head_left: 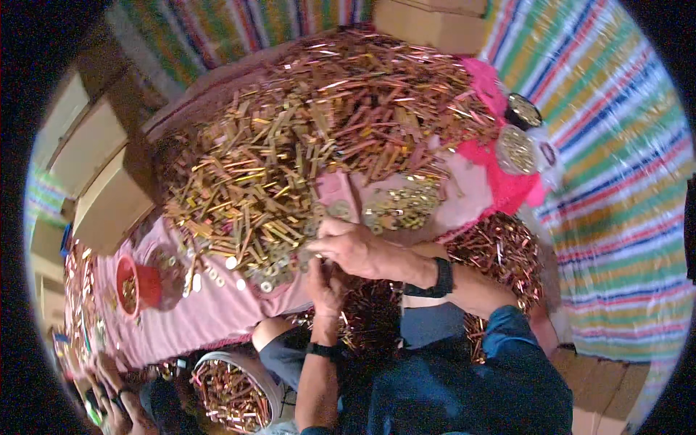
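At the far left stand cardboard boxes (109, 196); any print on them is too blurred to tell. Near them, at the lower left, another person's hand (116, 402) shows beside loose metal pieces. Next comes a red cup (148, 284) with small metal parts in it, on a pink cloth (167, 330). A pale bucket (272, 384) filled with copper-coloured pieces stands at the near side, left of the person's left forearm.

The large heap of bolts (246, 174), brass to copper in colour, spreads over the middle and far part of the cloth. Grey washers (268, 279) lie at its near edge, just left of the fingers.

The left hand (328, 296) points upward from the near side, its fingers partly hidden behind the other hand; whether they grip something cannot be told. The right hand (355, 250) reaches in from the right, just above it, with fingers bent inward near the closest bolts; what they hold, if anything, is too blurred to tell.

Right of the hands lie small brass-coloured pieces (406, 206), then a nearer dark copper pile (500, 254). Farther right, a clear tub (518, 151) and a dark bowl (523, 111) hold small parts beside a striped sheet (616, 181).
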`<state>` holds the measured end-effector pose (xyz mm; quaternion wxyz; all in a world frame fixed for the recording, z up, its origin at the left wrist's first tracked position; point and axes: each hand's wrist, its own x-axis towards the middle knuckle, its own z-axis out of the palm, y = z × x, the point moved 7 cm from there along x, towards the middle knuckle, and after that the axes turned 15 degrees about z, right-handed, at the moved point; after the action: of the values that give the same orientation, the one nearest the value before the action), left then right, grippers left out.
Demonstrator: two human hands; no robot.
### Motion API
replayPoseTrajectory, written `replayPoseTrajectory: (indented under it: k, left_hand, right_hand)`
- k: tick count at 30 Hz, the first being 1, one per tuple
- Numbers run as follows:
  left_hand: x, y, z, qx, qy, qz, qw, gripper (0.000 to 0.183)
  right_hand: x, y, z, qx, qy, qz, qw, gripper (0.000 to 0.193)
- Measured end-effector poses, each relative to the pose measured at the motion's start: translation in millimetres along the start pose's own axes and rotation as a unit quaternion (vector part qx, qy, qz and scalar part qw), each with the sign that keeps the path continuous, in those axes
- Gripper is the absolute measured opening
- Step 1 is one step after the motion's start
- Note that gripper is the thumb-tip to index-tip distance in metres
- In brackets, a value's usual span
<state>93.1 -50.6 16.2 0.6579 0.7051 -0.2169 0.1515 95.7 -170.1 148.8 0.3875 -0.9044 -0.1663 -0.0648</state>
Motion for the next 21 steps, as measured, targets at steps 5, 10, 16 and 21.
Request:
replayPoseTrajectory:
  k: [5, 10, 16, 21]
  left_hand:
    - [5, 34, 24, 0.023, -0.033, 0.068, 0.997, 0.02]
    - [2, 22, 10, 0.045, -0.041, 0.057, 0.996, 0.034]
    - [-1, 14, 10, 0.068, -0.063, 0.027, 0.995, 0.016]
    - [-1, 13, 11, 0.053, -0.036, 0.068, 0.996, 0.007]
  right_hand:
    - [-11, 1, -24, 0.05, -0.013, 0.006, 0.999, 0.012]
    - [-5, 6, -14, 0.145, 0.045, 0.039, 0.988, 0.012]
    - [-5, 8, -15, 0.17, 0.06, 0.13, 0.975, 0.013]
    - [-11, 6, -13, 0.185, 0.092, 0.088, 0.974, 0.013]
